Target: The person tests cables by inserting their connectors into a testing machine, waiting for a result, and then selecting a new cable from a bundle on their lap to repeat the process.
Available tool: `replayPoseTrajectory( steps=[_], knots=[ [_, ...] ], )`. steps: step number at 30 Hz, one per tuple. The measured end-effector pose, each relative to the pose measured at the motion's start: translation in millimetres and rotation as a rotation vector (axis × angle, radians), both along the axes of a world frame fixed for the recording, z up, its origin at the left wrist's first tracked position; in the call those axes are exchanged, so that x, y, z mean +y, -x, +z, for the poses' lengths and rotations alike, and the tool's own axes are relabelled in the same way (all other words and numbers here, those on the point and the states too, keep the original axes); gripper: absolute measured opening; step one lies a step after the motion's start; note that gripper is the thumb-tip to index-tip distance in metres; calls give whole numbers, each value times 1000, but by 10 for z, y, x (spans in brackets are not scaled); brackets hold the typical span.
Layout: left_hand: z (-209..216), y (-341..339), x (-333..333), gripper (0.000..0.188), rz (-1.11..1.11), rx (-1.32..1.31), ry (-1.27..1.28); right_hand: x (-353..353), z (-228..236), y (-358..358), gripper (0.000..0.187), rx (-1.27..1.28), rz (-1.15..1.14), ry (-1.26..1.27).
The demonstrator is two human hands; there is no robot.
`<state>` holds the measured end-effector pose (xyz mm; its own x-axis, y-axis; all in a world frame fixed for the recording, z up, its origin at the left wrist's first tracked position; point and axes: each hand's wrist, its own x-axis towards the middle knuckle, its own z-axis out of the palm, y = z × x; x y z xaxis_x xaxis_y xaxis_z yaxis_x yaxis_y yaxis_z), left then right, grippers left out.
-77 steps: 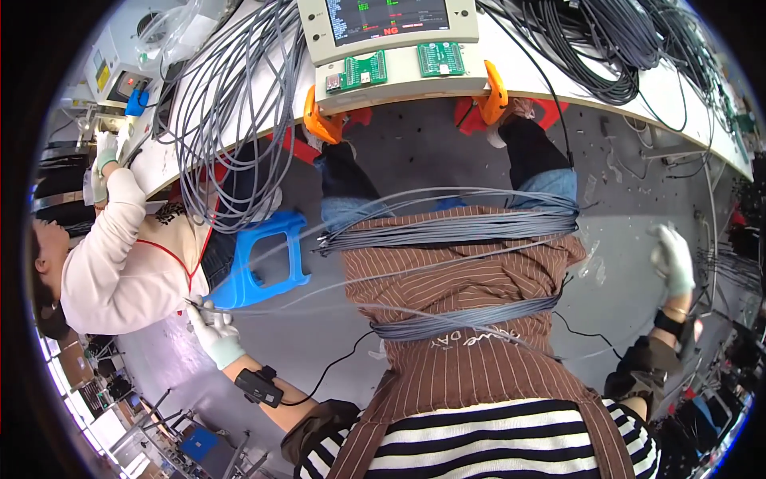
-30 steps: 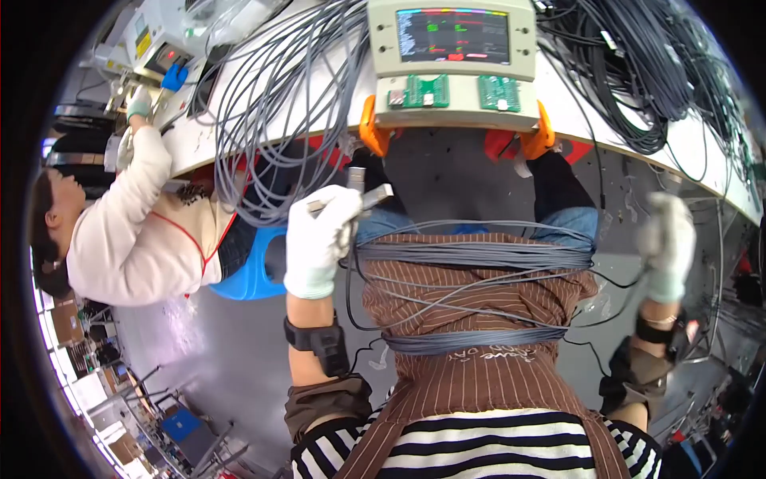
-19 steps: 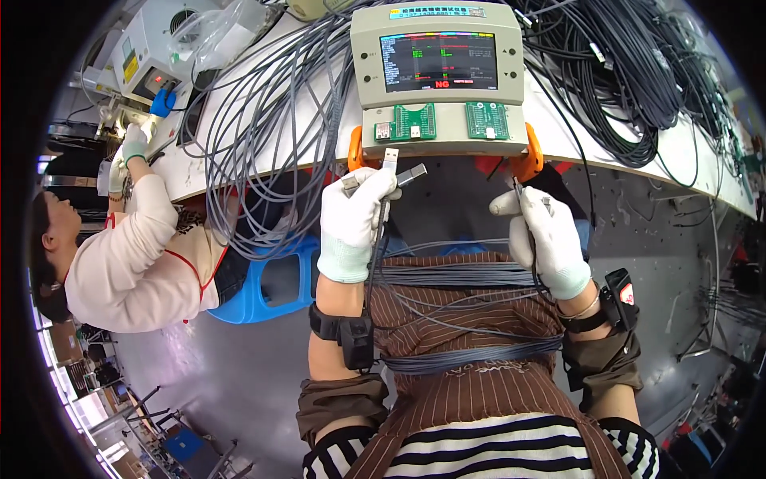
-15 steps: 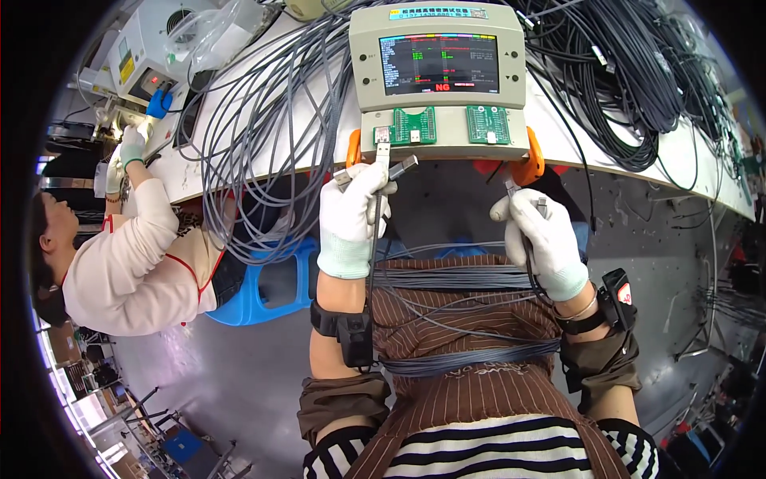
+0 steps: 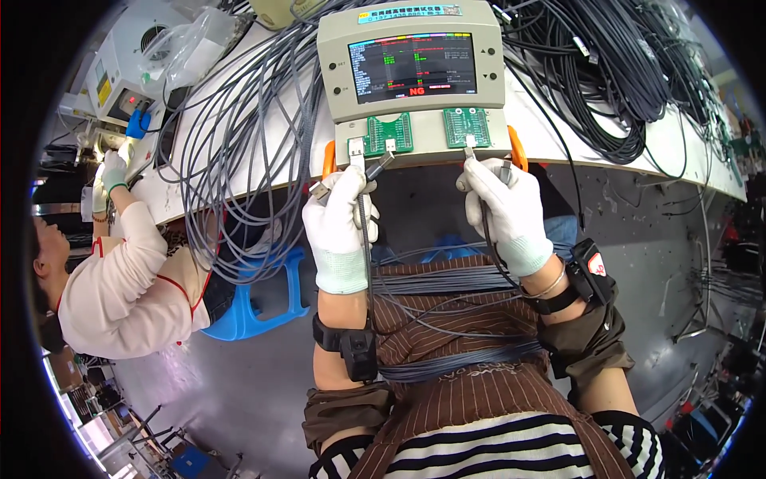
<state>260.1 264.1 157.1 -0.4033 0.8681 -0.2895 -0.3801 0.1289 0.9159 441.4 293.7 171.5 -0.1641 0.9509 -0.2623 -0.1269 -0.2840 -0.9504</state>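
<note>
In front of me stands a beige cable tester [image 5: 415, 68] with a lit screen. Two green circuit boards with sockets are on its front, a left board [image 5: 391, 128] and a right board [image 5: 465, 124]. My gloved left hand [image 5: 339, 219] pinches a USB plug [image 5: 357, 160] at the left board's outer socket. Two more plugs, a silver USB plug [image 5: 320, 191] and a dark-bodied one [image 5: 381, 164], stick out from that hand. My gloved right hand [image 5: 507, 211] is closed on a small cable plug [image 5: 470, 152] at the right board's socket. Another connector [image 5: 505, 169] shows between its fingers.
Loops of grey cable [image 5: 239, 152] hang over the white table's [image 5: 558, 120] left edge; black coils [image 5: 614, 88] lie at the right. Bundled grey cables [image 5: 447, 283] cross my lap. At the left, a co-worker [image 5: 120, 279] sits beside a blue stool [image 5: 263, 295].
My right hand has moved up and left, bringing its plug to the right board's socket. The left hand keeps its plug at the left board. The view has shifted slightly.
</note>
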Motion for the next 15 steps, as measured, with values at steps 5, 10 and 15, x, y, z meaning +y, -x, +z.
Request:
replayPoseTrajectory(
  steps=[5, 10, 15],
  knots=[
    [5, 13, -36, 30, -8, 84, -14, -55, -17, 113, 27, 12, -123, -22],
    [123, 42, -344, 20, 75, 289, -63, -20, -32, 163, 25, 178, -168, 7],
    [43, 784, -1177, 31, 491, 196, -82, 37, -48, 133, 23, 196, -113, 0]
  ],
)
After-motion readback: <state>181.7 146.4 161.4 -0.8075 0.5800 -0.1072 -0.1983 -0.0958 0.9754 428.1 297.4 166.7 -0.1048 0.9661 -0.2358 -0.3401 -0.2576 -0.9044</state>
